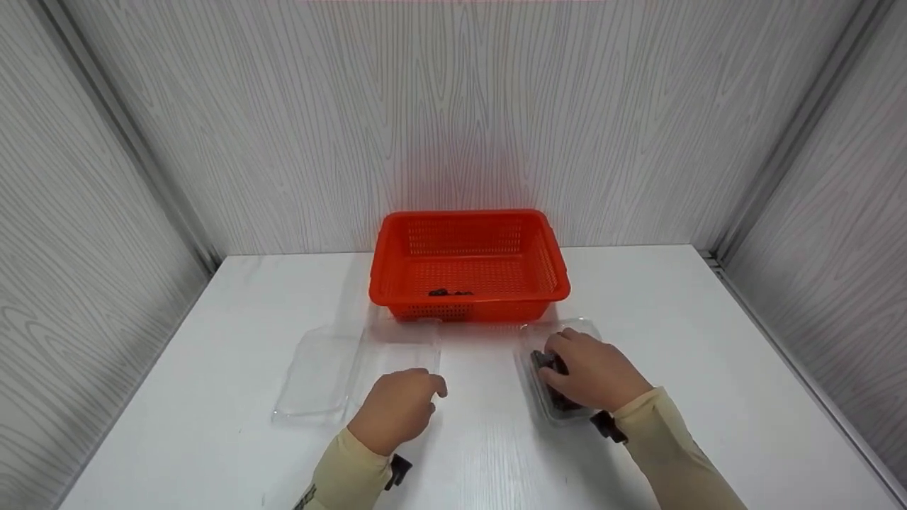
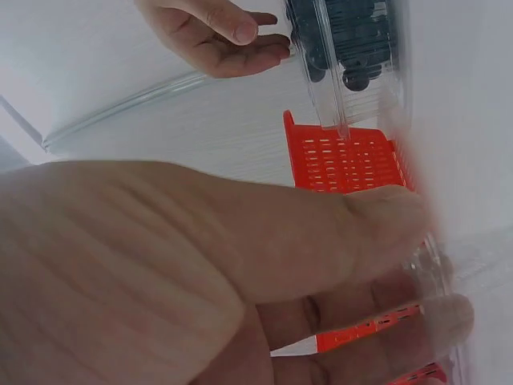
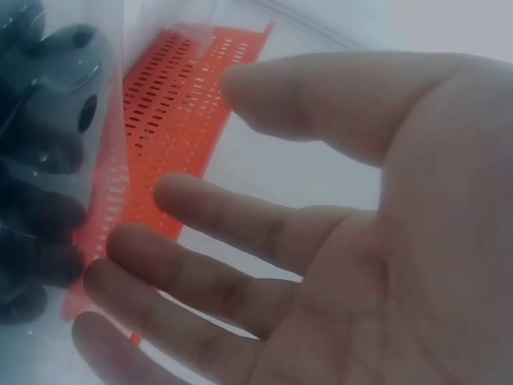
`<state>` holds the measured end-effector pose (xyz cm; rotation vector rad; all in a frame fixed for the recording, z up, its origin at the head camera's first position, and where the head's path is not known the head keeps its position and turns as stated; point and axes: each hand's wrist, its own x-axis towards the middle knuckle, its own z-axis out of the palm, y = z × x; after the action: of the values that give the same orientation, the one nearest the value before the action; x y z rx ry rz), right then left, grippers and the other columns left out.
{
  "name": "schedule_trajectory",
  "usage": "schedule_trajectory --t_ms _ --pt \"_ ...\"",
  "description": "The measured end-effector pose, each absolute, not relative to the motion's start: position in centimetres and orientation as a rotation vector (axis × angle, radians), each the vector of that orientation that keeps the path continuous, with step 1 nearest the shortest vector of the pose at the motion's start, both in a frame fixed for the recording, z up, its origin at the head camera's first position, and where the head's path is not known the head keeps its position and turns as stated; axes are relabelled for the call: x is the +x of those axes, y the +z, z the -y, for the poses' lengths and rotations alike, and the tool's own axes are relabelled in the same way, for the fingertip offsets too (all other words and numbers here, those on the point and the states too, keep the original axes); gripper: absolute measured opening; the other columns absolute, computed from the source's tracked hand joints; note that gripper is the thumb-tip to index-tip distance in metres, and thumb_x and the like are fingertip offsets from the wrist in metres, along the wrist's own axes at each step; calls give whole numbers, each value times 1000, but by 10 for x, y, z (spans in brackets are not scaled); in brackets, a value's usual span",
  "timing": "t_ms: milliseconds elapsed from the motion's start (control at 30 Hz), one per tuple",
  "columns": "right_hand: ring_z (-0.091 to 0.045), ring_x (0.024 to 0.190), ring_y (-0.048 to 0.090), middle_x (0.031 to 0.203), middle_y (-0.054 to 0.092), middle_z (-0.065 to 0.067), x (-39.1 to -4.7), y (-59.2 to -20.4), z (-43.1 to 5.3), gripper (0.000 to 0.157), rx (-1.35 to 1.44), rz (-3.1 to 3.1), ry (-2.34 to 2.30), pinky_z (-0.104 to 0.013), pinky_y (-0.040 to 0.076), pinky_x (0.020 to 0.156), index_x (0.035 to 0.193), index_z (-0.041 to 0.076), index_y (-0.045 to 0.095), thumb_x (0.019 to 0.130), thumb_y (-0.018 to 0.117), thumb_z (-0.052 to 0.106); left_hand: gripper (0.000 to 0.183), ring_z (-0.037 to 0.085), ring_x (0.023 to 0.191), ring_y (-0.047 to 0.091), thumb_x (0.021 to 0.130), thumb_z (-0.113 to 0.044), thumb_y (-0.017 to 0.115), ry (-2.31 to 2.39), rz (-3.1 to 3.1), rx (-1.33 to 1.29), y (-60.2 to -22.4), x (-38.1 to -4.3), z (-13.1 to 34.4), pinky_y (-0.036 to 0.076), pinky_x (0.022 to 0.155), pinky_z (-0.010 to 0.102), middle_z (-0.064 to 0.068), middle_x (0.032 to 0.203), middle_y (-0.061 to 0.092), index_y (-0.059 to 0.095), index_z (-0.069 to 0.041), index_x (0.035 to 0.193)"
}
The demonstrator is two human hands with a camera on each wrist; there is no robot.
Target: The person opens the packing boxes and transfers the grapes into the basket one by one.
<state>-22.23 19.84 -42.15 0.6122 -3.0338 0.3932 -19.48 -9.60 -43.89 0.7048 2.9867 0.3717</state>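
Observation:
On the right of the table, a clear plastic box (image 1: pixel 556 418) holds dark, round, grape-like fruits (image 1: pixel 565 401). My right hand (image 1: pixel 595 372) is over this box, its fingers spread at the fruits. In the right wrist view the fruits (image 3: pixel 48 120) lie just beyond its gently bent fingers (image 3: pixel 200 273), and nothing sits between thumb and fingers. My left hand (image 1: pixel 400 407) is at the right side of a second clear box (image 1: pixel 397 358), whose lid (image 1: pixel 315 375) lies opened out leftward. Its fingers (image 2: pixel 377 345) lie along a clear plastic edge, thumb apart; exact contact is unclear.
Behind the boxes, against the back wall, stands a red perforated basket (image 1: pixel 468 308) with a few dark fruits (image 1: pixel 446 292) at its near inner side. Pale wood-grain walls (image 1: pixel 460 106) close in the white table (image 1: pixel 482 460) at the back and both sides.

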Motion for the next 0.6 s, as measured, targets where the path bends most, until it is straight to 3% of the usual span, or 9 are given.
schedule_trajectory --t_ms 333,467,600 --pt "-17 76 50 88 56 1 -219 -419 -201 15 677 3004 335 -36 47 68 100 10 65 93 71 22 20 33 94 71 85 9 73 472 -3039 646 -435 -198 111 58 82 49 11 97 75 77 -5 99" --pt "-17 76 51 90 58 0 -219 -419 -201 18 664 3020 339 -37 48 69 104 10 66 94 71 23 15 32 94 71 86 -1 76 465 -3013 558 -436 -201 115 57 83 50 11 97 75 76 -3 101" --pt "-18 78 52 94 60 -1 -219 -418 -200 19 664 3032 344 -39 49 72 107 9 66 94 71 23 24 30 91 70 86 -18 80 442 -2986 472 -436 -203 119 56 82 50 9 95 73 75 -3 105"
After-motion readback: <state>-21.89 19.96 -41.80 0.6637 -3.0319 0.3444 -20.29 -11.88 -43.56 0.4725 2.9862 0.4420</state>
